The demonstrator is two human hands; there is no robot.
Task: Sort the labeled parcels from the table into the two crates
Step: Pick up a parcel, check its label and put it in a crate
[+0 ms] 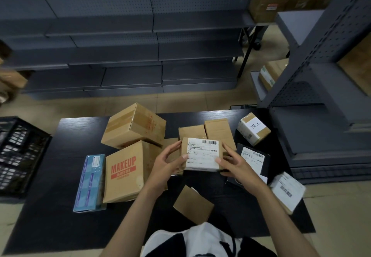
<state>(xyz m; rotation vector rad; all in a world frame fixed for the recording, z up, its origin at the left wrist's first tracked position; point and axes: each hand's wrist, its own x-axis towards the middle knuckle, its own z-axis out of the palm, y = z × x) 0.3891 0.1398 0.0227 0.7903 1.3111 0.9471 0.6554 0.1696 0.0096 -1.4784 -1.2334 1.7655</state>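
Observation:
Both hands hold one small cardboard parcel [201, 153] with a white barcode label facing up, lifted above the middle of the black table [60, 206]. My left hand [167, 163] grips its left edge and my right hand [233, 163] its right edge. Around it lie more parcels: a "MAKEUP" box [124, 171], a big taped brown box [133, 126], a blue flat box [90, 182], two plain brown boxes [219, 133], a box with a handwritten label [253, 128], a black parcel with a label [253, 160], a white-labelled parcel [287, 189] and a small brown box [193, 204].
A black slotted crate [18, 156] stands on the floor left of the table. Grey metal shelving [120, 56] runs along the far side and a shelf unit [321, 96] stands close on the right, with cardboard boxes on it. Only one crate is in view.

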